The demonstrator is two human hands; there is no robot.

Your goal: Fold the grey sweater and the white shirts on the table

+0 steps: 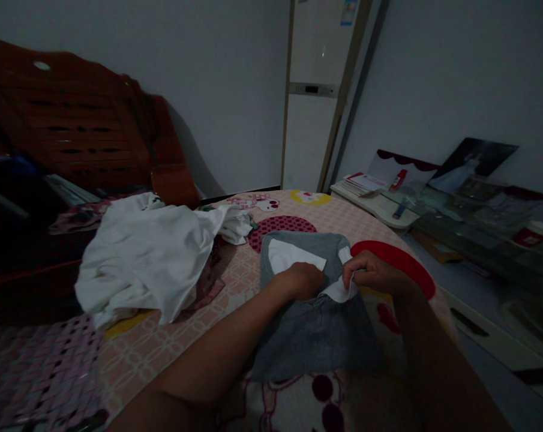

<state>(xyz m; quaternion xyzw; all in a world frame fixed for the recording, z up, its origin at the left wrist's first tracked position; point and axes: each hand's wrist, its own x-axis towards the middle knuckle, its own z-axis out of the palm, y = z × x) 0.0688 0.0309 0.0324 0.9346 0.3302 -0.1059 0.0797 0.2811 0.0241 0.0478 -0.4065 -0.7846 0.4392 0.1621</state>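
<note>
A grey garment (314, 324) with white parts lies flat on the patterned pink cloth (235, 270) in front of me. My left hand (300, 281) is curled into a fist on the garment's middle, pressing on the fabric. My right hand (372, 271) pinches a white piece of that garment (341, 292) just to the right, lifting it a little. Another white part (291, 254) shows above my left hand.
A heap of white clothes (149, 255) lies to the left. A dark red wooden chair (82, 126) stands behind it. A tall white appliance (318, 90) stands in the corner. A low white table with papers (379, 201) and a glass-topped surface (478, 222) are at the right.
</note>
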